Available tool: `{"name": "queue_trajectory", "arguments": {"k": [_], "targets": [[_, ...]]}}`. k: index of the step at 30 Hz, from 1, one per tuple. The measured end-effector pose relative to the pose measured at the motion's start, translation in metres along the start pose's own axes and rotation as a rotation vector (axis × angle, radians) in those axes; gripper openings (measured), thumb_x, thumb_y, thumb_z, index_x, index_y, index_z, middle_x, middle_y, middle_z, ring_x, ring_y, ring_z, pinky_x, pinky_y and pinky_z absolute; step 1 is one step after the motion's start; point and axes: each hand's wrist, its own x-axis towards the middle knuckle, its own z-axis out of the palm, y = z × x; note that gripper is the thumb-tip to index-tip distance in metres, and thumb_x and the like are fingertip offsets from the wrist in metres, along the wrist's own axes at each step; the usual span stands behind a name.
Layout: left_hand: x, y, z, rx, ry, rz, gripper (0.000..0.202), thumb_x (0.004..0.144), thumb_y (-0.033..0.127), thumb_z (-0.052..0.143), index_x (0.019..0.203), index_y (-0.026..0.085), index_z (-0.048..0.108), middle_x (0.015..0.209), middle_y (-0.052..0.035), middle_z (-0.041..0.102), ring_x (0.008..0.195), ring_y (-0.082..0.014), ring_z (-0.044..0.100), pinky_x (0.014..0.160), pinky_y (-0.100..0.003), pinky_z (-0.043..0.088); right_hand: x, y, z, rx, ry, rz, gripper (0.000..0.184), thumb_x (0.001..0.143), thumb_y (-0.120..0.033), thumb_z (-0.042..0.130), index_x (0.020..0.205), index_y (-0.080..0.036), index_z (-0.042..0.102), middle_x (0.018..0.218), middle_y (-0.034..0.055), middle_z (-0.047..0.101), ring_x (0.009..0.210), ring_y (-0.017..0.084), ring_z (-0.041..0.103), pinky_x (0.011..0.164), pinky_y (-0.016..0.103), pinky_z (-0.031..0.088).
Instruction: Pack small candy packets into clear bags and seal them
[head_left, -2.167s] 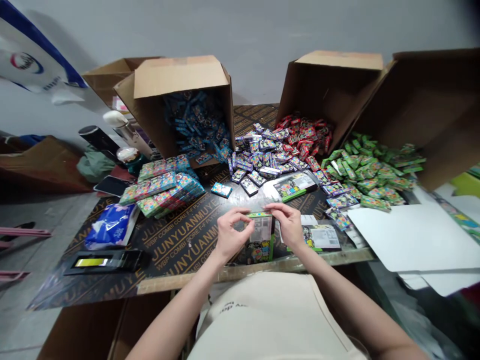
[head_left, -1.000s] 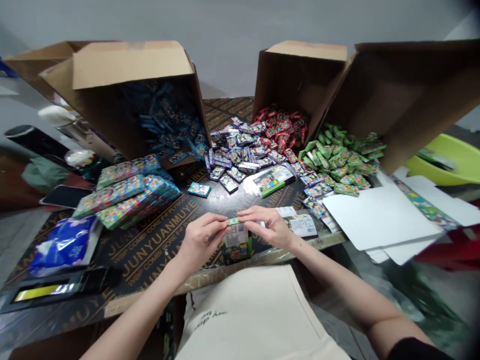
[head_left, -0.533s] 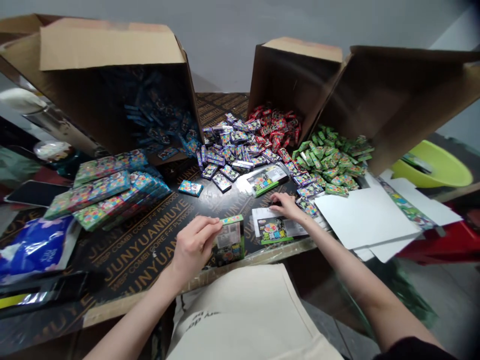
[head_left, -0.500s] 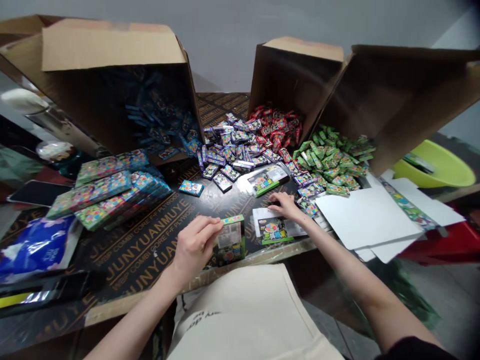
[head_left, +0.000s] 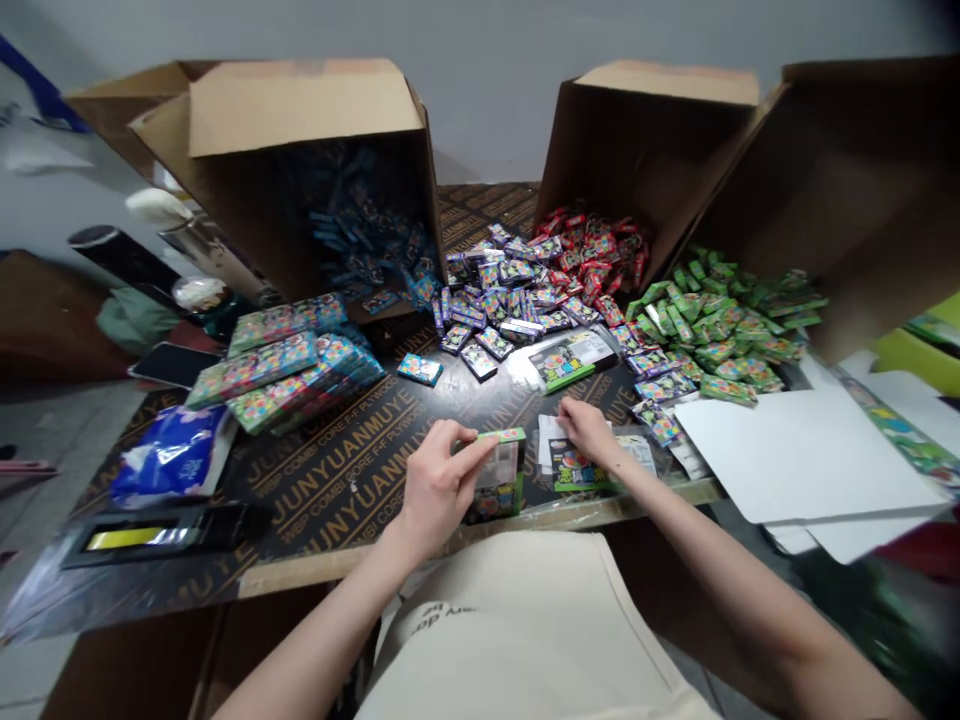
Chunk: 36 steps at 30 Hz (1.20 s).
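My left hand [head_left: 441,487] grasps the top of an upright green-edged printed box [head_left: 499,480] on the bench [head_left: 330,510], while my right hand [head_left: 589,430] touches white paper slips [head_left: 551,440], gripping or not I can't tell.

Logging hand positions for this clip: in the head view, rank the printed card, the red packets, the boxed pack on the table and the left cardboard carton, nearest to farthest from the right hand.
1. Printed card, at the right hand.
2. Boxed pack, just ahead.
3. Red packets, farther ahead.
4. Left cardboard carton, far left.
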Motion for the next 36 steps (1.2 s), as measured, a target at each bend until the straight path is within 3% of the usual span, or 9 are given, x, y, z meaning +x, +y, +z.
{"name": "queue_trajectory", "arguments": {"k": [4, 8, 12, 16, 22, 26, 28, 31, 36], "targets": [[-0.001, 0.004, 0.004, -0.054, 0.071, -0.04, 0.027, 0.082, 0.014, 0.05, 0.101, 0.025, 0.065, 0.085, -0.0058, 0.055, 0.082, -0.0167, 0.054, 0.071, -0.031, 0.047, 0.005, -0.01, -0.017, 0.088, 0.022, 0.045, 0.007, 0.078, -0.022, 0.049, 0.072, -0.02, 0.05, 0.065, 0.0015, 0.056, 0.059, 0.016, 0.049, 0.059, 0.028, 0.035], [0.0, 0.006, 0.004, -0.194, 0.175, -0.096, 0.011, 0.077, 0.015, 0.058, 0.081, 0.02, 0.067, 0.078, -0.0043, 0.062, 0.076, -0.016, 0.059, 0.075, -0.034, 0.05, 0.014, -0.07, -0.053, 0.505, 0.01, 0.043, 0.016, 0.076, -0.033, 0.056, 0.072, -0.019, 0.051, 0.079, 0.0021, 0.059, 0.072, 0.016, 0.053, 0.065, 0.026, 0.038], [0.002, 0.009, -0.001, -0.282, 0.241, -0.134, 0.005, 0.071, 0.014, 0.064, 0.068, 0.017, 0.062, 0.073, -0.0039, 0.066, 0.074, -0.0166, 0.063, 0.081, -0.037, 0.051, 0.017, -0.144, -0.074, 0.793, -0.345, -0.058, 0.021, 0.074, -0.036, 0.062, 0.072, -0.016, 0.054, 0.097, 0.0041, 0.06, 0.095, 0.018, 0.052, 0.079, 0.027, 0.037], [0.003, 0.014, -0.009, -0.282, 0.189, -0.12, 0.008, 0.072, 0.009, 0.058, 0.074, 0.016, 0.062, 0.08, -0.0061, 0.067, 0.081, -0.0172, 0.063, 0.084, -0.037, 0.05, 0.021, -0.172, -0.067, 0.743, -0.537, -0.113, 0.023, 0.073, -0.037, 0.064, 0.071, -0.015, 0.057, 0.094, 0.0042, 0.059, 0.088, 0.016, 0.053, 0.075, 0.026, 0.038], [0.001, 0.014, -0.001, -0.237, 0.263, -0.105, 0.007, 0.071, 0.016, 0.065, 0.068, 0.016, 0.058, 0.076, -0.0042, 0.065, 0.075, -0.0155, 0.061, 0.081, -0.034, 0.05, 0.024, -0.17, -0.049, 0.636, -0.524, -0.152, 0.024, 0.075, -0.035, 0.061, 0.066, -0.014, 0.055, 0.076, 0.0015, 0.057, 0.076, 0.013, 0.052, 0.07, 0.025, 0.038], [-0.001, 0.008, 0.005, -0.12, 0.199, -0.088, 0.003, 0.078, 0.017, 0.058, 0.079, 0.016, 0.061, 0.073, -0.0027, 0.06, 0.073, -0.0144, 0.058, 0.078, -0.032, 0.048, 0.026, -0.163, -0.045, 0.464, -0.222, -0.217, 0.025, 0.072, -0.033, 0.065, 0.087, -0.016, 0.056, 0.087, 0.002, 0.057, 0.081, 0.014, 0.05, 0.073, 0.025, 0.038], [-0.004, 0.001, 0.001, 0.007, 0.143, -0.078, 0.017, 0.082, 0.019, 0.054, 0.097, 0.018, 0.062, 0.076, -0.0033, 0.056, 0.074, -0.0149, 0.055, 0.072, -0.029, 0.047, 0.032, -0.144, -0.045, 0.352, -0.046, -0.211, 0.034, 0.073, -0.033, 0.064, 0.102, -0.018, 0.052, 0.098, 0.0038, 0.056, 0.087, 0.015, 0.049, 0.075, 0.026, 0.038], [-0.01, -0.018, -0.011, 0.213, 0.103, -0.134, 0.027, 0.086, 0.024, 0.047, 0.109, 0.021, 0.06, 0.078, -0.0038, 0.052, 0.071, -0.0151, 0.053, 0.066, -0.028, 0.045, 0.041, -0.098, -0.042, 0.013, 0.064, -0.051, 0.018, 0.081, -0.029, 0.054, 0.095, -0.018, 0.057, 0.097, 0.0067, 0.057, 0.093, 0.019, 0.048, 0.078, 0.03, 0.034], [-0.014, -0.051, -0.021, 0.603, -0.095, -0.249, 0.037, 0.079, 0.037, 0.056, 0.109, 0.016, 0.059, 0.111, -0.0168, 0.051, 0.106, -0.0325, 0.045, 0.087, -0.049, 0.038, 0.035, -0.029, -0.017, -0.26, -0.139, 0.166, 0.009, 0.072, -0.028, 0.064, 0.073, -0.019, 0.064, 0.079, 0.005, 0.063, 0.086, 0.023, 0.051, 0.071, 0.031, 0.028]]}}
